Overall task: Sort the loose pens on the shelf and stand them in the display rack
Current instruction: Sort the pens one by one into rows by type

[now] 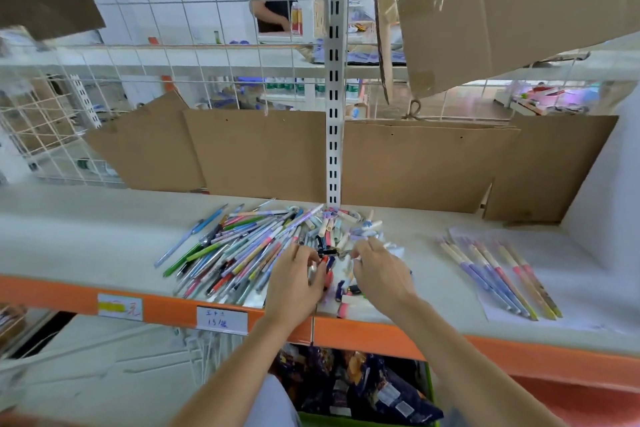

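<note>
A heap of loose pens (242,246) in many colours lies on the white shelf (86,236), with short capped pens and caps (343,229) piled at its right side. My left hand (294,282) grips a few short pens, red and silver among them, over the heap's near edge. My right hand (377,270) hovers beside it, its fingertips pinching a small piece next to a black cap (327,251). Several matching long pens (498,274) lie side by side on a sheet at the right. No display rack is in view.
Cardboard sheets (263,149) stand along the shelf's back, around a white slotted upright (334,114). The shelf's orange front edge (156,310) carries price labels. A green-rimmed bin of dark packets (363,388) sits below. A person (272,0) stands beyond the wire grid.
</note>
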